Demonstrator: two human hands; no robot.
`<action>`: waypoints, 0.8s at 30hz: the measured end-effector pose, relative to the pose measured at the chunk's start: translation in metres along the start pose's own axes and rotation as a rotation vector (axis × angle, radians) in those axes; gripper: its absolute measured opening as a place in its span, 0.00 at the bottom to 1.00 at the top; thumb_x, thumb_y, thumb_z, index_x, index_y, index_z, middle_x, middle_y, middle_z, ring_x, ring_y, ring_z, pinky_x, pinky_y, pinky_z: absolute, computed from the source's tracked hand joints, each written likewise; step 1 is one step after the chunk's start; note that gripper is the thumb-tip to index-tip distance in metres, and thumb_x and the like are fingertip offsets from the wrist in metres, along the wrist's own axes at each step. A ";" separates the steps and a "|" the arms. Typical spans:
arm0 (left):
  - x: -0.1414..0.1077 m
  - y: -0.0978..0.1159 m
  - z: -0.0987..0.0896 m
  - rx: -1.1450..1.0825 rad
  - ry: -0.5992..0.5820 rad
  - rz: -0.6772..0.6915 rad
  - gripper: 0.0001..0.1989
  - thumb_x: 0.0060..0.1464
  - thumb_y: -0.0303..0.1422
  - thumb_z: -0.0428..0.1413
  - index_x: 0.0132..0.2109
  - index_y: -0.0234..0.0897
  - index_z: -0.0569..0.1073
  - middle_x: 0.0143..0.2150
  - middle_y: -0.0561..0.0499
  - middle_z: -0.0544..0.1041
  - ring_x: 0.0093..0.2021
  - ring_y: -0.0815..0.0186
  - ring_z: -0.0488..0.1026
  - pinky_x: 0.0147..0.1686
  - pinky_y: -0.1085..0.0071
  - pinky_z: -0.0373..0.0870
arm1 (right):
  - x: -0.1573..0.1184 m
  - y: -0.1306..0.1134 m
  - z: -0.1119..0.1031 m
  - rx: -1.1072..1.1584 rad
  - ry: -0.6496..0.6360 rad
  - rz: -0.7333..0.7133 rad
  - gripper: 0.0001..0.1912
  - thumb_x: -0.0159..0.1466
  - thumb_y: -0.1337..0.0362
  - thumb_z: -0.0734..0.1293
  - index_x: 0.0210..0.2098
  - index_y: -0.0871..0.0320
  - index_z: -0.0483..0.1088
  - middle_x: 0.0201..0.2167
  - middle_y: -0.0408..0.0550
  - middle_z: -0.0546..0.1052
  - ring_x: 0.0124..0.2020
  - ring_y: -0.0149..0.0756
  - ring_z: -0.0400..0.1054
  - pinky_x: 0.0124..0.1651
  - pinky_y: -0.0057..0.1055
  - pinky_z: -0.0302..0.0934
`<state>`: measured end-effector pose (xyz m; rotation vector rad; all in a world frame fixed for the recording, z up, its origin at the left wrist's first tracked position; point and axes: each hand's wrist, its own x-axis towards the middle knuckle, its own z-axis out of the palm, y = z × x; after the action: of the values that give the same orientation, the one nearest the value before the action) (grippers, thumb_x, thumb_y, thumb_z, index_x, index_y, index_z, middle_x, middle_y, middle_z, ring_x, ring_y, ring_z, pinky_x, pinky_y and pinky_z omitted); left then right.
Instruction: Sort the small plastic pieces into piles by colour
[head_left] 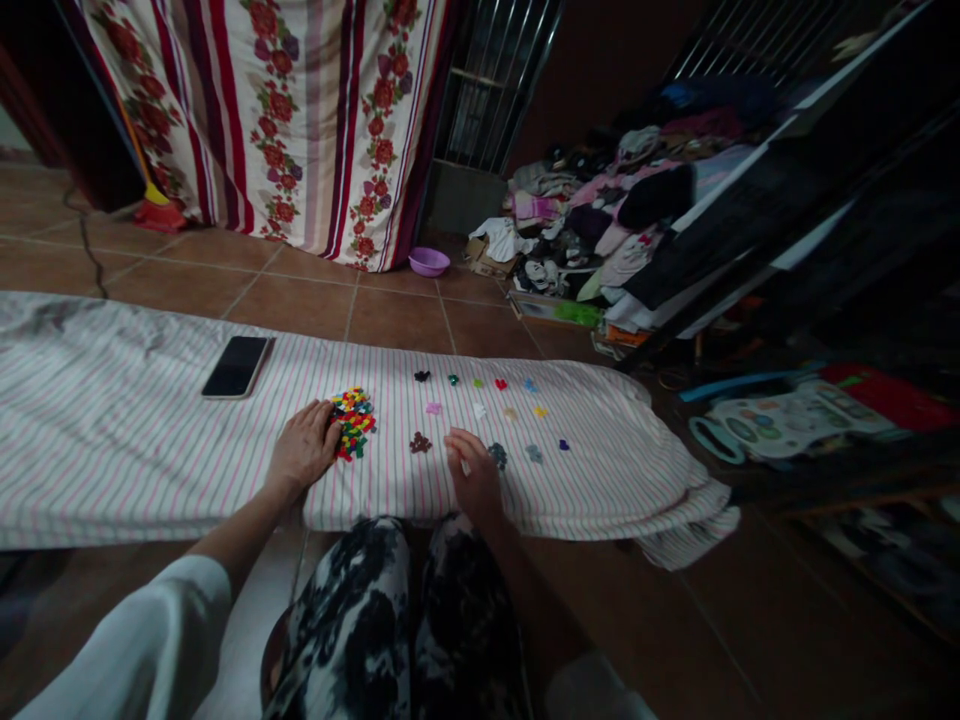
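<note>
My left hand (306,440) lies with its fingers spread at the left edge of a mixed pile of small colourful pieces (354,424). My right hand (471,462) hovers or rests between a brown heap (420,442) and a dark grey heap (497,456); its fingers are bent, and anything between them is too small to make out. Farther back, small single-colour groups sit in rows: black (422,376), dark green (453,379), lime, red (501,384), blue (530,385), pink (433,408), white, beige and yellow (540,411). Light grey (533,453) and navy (564,445) pieces are at the right.
A phone (237,367) lies left of the pile on the striped cloth (135,420). Beyond are a purple basin (429,262), a floral curtain (315,130) and heaped clothes (592,215). A rack with a patterned item (780,425) stands at the right.
</note>
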<state>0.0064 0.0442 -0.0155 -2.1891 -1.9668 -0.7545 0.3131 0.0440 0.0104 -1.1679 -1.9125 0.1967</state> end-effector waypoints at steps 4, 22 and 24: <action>0.000 0.000 0.001 -0.042 0.008 -0.026 0.24 0.64 0.39 0.38 0.58 0.30 0.66 0.58 0.38 0.72 0.63 0.54 0.64 0.61 0.55 0.62 | 0.009 -0.024 0.022 0.089 -0.065 0.005 0.16 0.67 0.65 0.56 0.43 0.56 0.75 0.44 0.52 0.78 0.49 0.38 0.71 0.55 0.40 0.65; 0.002 0.002 -0.001 -0.080 -0.013 -0.064 0.23 0.63 0.35 0.38 0.58 0.31 0.66 0.59 0.39 0.72 0.64 0.55 0.62 0.61 0.54 0.61 | 0.029 -0.051 0.115 -0.099 -0.204 0.047 0.15 0.61 0.71 0.58 0.44 0.59 0.71 0.36 0.54 0.75 0.39 0.43 0.69 0.44 0.37 0.65; 0.002 0.002 -0.002 -0.074 -0.016 -0.064 0.23 0.63 0.36 0.38 0.58 0.31 0.66 0.59 0.40 0.71 0.64 0.55 0.62 0.62 0.55 0.60 | 0.034 -0.052 0.120 -0.161 -0.227 0.089 0.12 0.61 0.71 0.59 0.41 0.58 0.71 0.35 0.53 0.74 0.38 0.42 0.69 0.42 0.36 0.64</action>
<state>0.0077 0.0450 -0.0129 -2.1885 -2.0573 -0.8341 0.1850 0.0759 -0.0162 -1.3885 -2.1064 0.2352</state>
